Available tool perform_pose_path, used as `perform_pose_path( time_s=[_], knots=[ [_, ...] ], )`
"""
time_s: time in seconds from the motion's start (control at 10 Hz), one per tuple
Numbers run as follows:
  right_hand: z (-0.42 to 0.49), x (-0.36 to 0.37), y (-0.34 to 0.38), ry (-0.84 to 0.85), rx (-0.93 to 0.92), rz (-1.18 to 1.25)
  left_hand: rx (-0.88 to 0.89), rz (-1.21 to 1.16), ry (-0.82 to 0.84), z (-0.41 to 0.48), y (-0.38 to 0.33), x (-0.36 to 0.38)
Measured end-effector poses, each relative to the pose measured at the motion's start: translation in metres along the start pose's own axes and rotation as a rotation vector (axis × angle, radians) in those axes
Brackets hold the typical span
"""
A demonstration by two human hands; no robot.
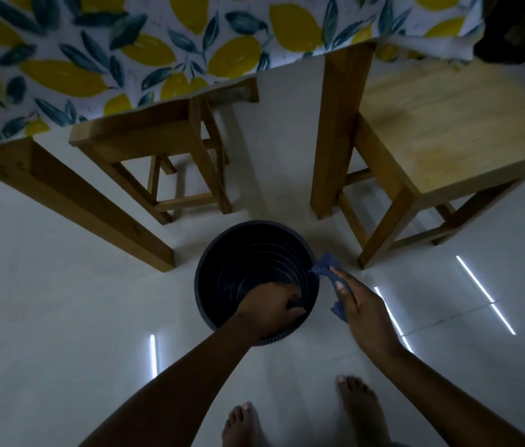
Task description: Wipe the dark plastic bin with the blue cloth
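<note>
Dark plastic bin (222, 279): left hand (271, 309) clamps the rim, right hand (361, 309) presses the blue cloth (327, 266) outside; firm overlapping strokes advised.

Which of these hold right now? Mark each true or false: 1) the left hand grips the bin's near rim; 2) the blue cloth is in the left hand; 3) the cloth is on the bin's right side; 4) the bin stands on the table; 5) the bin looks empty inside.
1) True. The left hand is clamped over the near rim of the dark bin, fingers inside.
2) False. The blue cloth is under the right hand.
3) True. It is pressed to the rim and outer wall on the right side.
4) False. The bin stands on the pale floor, in front of the table with the lemon tablecloth.
5) True. Only its ribbed inner wall shows.
</note>
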State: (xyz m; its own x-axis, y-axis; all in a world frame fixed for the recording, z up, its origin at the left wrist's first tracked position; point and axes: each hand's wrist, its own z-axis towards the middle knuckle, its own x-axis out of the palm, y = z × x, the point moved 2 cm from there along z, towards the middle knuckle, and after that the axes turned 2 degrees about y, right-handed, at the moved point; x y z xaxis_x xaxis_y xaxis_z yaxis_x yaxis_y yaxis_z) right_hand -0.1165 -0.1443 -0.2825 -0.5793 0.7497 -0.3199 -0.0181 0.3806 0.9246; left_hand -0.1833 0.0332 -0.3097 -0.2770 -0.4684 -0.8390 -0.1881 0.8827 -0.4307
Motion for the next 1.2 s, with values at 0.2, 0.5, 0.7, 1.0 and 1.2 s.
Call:
perform_pose_path(
  time_s=[0.2, 0.5, 0.7, 1.0, 1.2],
  knots=[
    [0.017, -0.047, 0.050, -0.134, -0.172, -0.060, 0.093, 0.011, -0.240, 0.031, -0.055, -0.091],
    [0.060, -0.149, 0.118, -0.504, -0.345, -0.163, 0.203, -0.011, -0.407, 0.070, -0.142, -0.197],
    [0.118, -0.169, 0.082, -0.325, -0.281, -0.567, 0.214, -0.002, -0.413, 0.107, -0.155, -0.206],
    [0.134, -0.130, 0.055, -0.346, -0.181, -1.015, 0.121, -0.144, -0.280, 0.137, -0.108, -0.172],
    [0.139, -0.103, 0.157, -0.349, -0.362, -0.661, -0.023, -0.219, -0.402, 0.094, -0.101, -0.254]
  ],
)
